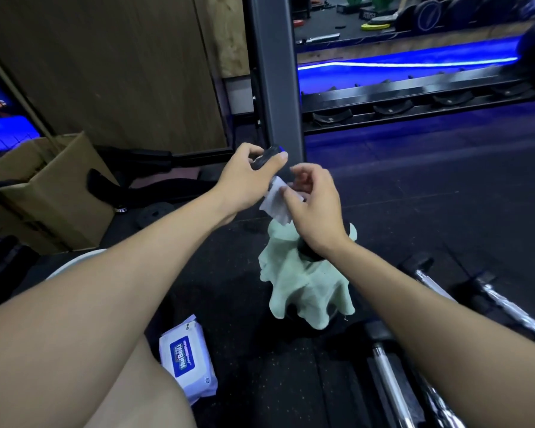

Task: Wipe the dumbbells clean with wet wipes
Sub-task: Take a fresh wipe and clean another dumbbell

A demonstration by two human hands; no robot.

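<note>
A small black dumbbell stands on end over a pale green cloth (303, 282) on the dark floor. My left hand (247, 180) grips its upper head (267, 157) from above. My right hand (317, 208) pinches a white wet wipe (275, 203) and holds it against the handle just below that head. The lower head (309, 253) shows under my right wrist, and the handle itself is hidden by the wipe and my fingers. A white and blue pack of wet wipes (187, 358) lies on the floor near my left knee.
Other dumbbells with chrome handles (393, 381) lie on the floor at lower right. A grey upright post (278, 88) and a dumbbell rack (414, 103) stand behind. A cardboard box (50, 193) sits at left, next to a black bench leg (112, 186).
</note>
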